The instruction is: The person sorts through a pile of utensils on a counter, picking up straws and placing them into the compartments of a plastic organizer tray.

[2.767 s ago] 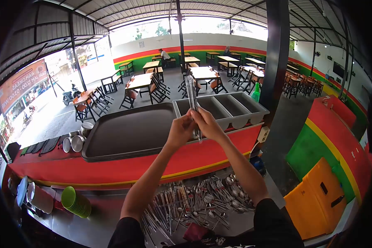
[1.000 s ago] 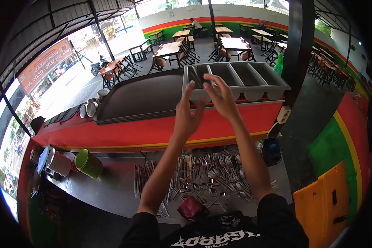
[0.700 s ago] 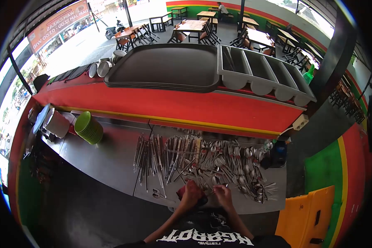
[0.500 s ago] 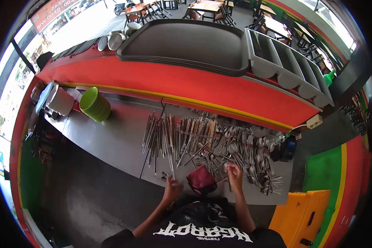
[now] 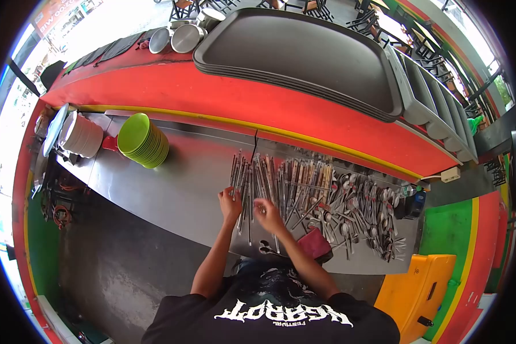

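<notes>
My left hand [image 5: 230, 206] is closed, its fingertips pinched at the left edge of a spread of long thin chopsticks [image 5: 264, 178], seemingly on one of them. Just to its right, my right hand [image 5: 268, 215] hovers over the same chopsticks, fingers apart, with nothing visible in it. A dark red cloth [image 5: 314, 244] lies bunched beneath my right forearm. Near the counter's front edge are a few dark-bowled spoons [image 5: 266, 247]. Spoons and forks [image 5: 364, 212] are heaped to the right of the chopsticks.
Green bowls [image 5: 144, 141] and pale bowls [image 5: 80, 135] are stacked on the left of the metal counter [image 5: 183, 189]. Dark trays [image 5: 304, 57], metal cups [image 5: 187, 38] and a grey cutlery holder [image 5: 436, 103] rest on the red ledge. An orange box [image 5: 415, 298] stands at right.
Both hands have moved forward and to the left over the chopsticks; my right hand has left the spoons beside the red cloth. The view has shifted.
</notes>
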`<action>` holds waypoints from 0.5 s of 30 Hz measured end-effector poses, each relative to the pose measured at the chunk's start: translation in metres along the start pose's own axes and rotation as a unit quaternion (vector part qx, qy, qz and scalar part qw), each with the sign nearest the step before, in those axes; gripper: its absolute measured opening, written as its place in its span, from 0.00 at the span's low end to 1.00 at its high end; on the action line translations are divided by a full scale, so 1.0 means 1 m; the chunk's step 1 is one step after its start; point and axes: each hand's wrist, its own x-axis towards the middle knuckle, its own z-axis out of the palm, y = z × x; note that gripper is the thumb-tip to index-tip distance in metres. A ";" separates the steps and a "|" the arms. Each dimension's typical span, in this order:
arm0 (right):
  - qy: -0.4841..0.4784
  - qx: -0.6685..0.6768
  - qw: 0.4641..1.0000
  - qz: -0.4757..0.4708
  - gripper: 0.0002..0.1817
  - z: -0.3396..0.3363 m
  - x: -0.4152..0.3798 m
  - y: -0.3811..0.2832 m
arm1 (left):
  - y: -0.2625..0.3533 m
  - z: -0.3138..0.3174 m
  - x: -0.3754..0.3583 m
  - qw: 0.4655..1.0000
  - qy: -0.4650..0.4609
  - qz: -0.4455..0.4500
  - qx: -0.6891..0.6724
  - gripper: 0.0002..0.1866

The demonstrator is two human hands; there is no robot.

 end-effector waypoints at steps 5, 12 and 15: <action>-0.125 0.093 0.978 0.138 0.16 0.059 -0.055 0.026 | -0.047 0.011 0.022 0.998 0.014 0.040 0.054 0.15; -0.145 0.026 0.977 0.153 0.14 0.032 -0.027 0.018 | -0.041 0.004 0.030 0.998 0.005 0.001 0.068 0.12; -0.108 0.005 0.983 0.148 0.15 0.020 -0.007 0.017 | -0.042 0.002 0.031 0.998 -0.009 -0.010 0.066 0.12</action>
